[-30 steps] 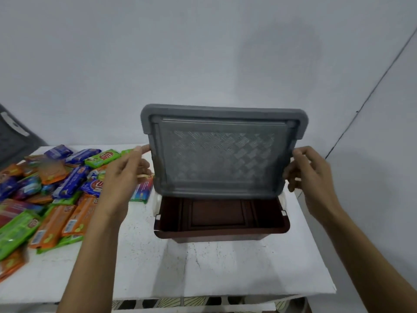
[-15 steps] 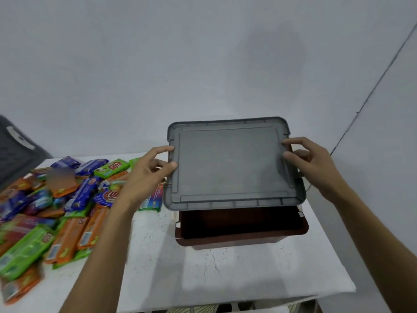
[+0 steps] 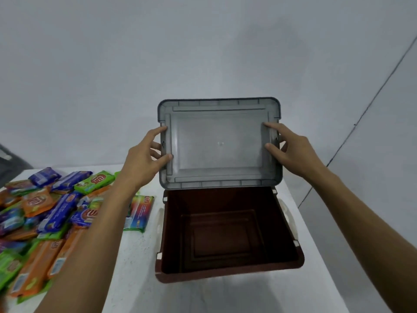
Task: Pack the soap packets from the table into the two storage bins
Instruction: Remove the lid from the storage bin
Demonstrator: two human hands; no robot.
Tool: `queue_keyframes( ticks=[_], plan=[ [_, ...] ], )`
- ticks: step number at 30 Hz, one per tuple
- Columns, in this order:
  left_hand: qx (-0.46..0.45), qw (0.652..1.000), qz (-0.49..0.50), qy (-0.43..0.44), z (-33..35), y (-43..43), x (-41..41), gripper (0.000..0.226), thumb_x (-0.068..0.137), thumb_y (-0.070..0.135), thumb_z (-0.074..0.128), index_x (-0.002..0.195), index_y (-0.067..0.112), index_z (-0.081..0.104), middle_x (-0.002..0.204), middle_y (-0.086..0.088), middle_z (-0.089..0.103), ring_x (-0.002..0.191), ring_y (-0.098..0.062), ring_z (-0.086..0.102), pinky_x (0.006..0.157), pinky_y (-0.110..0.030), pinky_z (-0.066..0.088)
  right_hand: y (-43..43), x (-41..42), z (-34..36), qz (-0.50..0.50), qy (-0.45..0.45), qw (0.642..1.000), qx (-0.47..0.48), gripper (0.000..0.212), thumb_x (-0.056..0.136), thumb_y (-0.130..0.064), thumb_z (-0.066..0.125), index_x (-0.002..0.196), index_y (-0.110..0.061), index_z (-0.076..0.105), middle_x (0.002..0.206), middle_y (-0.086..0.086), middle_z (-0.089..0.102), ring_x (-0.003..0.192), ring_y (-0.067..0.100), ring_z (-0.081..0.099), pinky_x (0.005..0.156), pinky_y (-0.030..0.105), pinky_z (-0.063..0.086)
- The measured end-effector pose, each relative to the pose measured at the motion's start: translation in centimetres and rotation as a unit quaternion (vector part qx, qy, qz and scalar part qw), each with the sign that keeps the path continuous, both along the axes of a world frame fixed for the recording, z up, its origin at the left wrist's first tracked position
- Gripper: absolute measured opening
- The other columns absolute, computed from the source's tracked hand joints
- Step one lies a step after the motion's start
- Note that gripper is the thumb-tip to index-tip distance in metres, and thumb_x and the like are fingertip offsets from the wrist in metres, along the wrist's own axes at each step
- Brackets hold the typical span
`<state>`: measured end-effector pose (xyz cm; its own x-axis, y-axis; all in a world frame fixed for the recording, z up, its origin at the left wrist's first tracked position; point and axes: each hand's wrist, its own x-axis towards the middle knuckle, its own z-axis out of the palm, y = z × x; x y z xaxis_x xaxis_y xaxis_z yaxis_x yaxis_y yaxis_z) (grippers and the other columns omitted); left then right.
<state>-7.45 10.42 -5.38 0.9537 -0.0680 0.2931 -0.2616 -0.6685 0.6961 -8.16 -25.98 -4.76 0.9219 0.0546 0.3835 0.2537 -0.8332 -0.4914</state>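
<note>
Left hand (image 3: 142,159) and right hand (image 3: 293,152), held apart, each grip one short edge of a grey lid (image 3: 218,143). On each side the thumb and forefinger lie on the face turned toward the camera, while the other fingers curl behind the edge. The lid is raised between the two hands and tilted so that its ribbed face shows.

Directly below the hands, between the two forearms, stands an open brown storage bin (image 3: 203,277). Its interior is dark and nothing shows inside it. Pale latches sit on its side walls.

Just outside the left forearm lies a single multicoloured packet (image 3: 140,213). Farther out on the same side is a loose heap of soap packets (image 3: 45,213) in orange, green and blue wrappers. All rest on a white table (image 3: 135,267). Beyond the heap, at the far left edge, is a dark grey object (image 3: 9,161), too cropped to identify.
</note>
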Motion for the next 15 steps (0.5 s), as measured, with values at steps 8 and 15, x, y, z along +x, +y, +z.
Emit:
queue_keyframes(
  ticks=[8,15],
  plan=[
    [0.122,0.991,0.038,-0.025,-3.5,-2.6,6.4,0.078,0.084,0.022,0.07,0.146,0.037,0.025,0.103,0.001,0.056,0.088,-0.022,0.061,0.078,-0.035,0.048,-0.9,7.2,-2.5,0.028,0.027,0.999,-0.032,0.066,0.092,-0.015,0.062,0.148,-0.031,0.031,0.088,0.018,0.066,0.063,0.025,0.063,0.073,0.041,0.058],
    [0.169,0.984,0.046,-0.01,-5.7,-3.8,10.8,0.078,0.084,0.02,0.07,0.144,0.036,0.022,0.098,-0.006,0.064,0.084,-0.027,0.064,0.073,-0.039,0.052,-1.5,11.2,-6.0,0.029,0.061,0.997,-0.026,0.07,0.092,-0.009,0.061,0.15,-0.028,0.027,0.094,0.016,0.063,0.072,0.025,0.059,0.074,0.04,0.054]
  ],
)
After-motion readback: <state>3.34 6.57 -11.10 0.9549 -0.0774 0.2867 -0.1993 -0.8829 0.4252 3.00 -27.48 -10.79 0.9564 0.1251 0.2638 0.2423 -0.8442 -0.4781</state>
